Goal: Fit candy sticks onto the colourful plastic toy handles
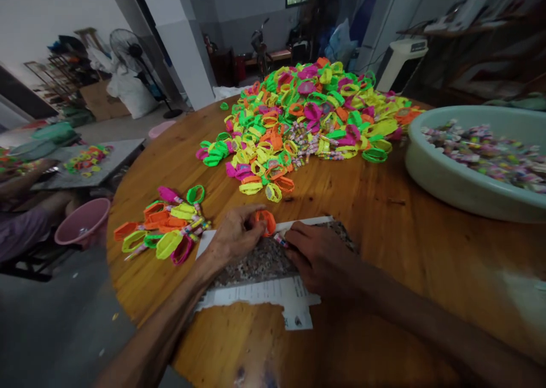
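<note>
Speckled grey-brown slab (251, 263): on printed white paper (256, 293), likely shielding the round wooden table (362, 197).
Right hand (318, 254): pinching a slim multicoloured striped stick (280, 240) — tip toward a bright orange plastic loop (270, 221).
Left hand (236, 234): thumb and fingers pinching that loop above the slab, seemingly steadying it.
Neon heap (307, 112): green, yellow, orange and pink loops beyond — probably set back for working room.

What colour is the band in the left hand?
The band is bright orange; head view.
</note>
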A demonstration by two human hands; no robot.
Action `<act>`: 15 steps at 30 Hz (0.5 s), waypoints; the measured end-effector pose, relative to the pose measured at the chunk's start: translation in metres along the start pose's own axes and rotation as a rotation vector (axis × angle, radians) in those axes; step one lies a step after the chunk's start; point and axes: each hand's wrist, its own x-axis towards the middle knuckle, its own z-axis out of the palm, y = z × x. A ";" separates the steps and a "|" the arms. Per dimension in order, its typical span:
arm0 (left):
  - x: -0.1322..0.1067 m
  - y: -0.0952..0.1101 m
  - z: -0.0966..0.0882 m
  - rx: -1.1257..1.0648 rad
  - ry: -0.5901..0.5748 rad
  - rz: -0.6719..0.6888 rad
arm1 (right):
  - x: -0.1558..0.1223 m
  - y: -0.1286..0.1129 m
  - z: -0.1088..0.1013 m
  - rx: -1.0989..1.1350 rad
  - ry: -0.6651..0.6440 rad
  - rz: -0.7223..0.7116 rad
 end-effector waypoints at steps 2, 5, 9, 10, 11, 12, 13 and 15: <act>0.000 -0.004 -0.002 0.021 0.003 -0.003 | 0.001 -0.002 0.003 -0.009 0.003 0.009; -0.004 -0.011 -0.002 0.031 0.028 -0.013 | 0.003 -0.005 0.005 -0.010 0.015 0.019; -0.010 -0.017 0.001 0.049 0.076 -0.061 | 0.005 -0.010 0.010 -0.003 0.067 0.019; -0.012 -0.018 0.002 0.070 0.102 -0.072 | 0.006 -0.011 0.012 -0.005 0.079 0.015; -0.013 -0.018 0.003 0.094 0.132 -0.078 | 0.006 -0.012 0.013 -0.011 0.090 0.011; -0.014 -0.018 0.004 0.118 0.160 -0.080 | 0.006 -0.013 0.014 -0.021 0.102 0.012; -0.014 -0.019 0.005 0.137 0.183 -0.080 | 0.006 -0.014 0.015 -0.035 0.112 0.013; -0.015 -0.018 0.007 0.154 0.213 -0.082 | 0.005 -0.015 0.016 -0.061 0.130 0.017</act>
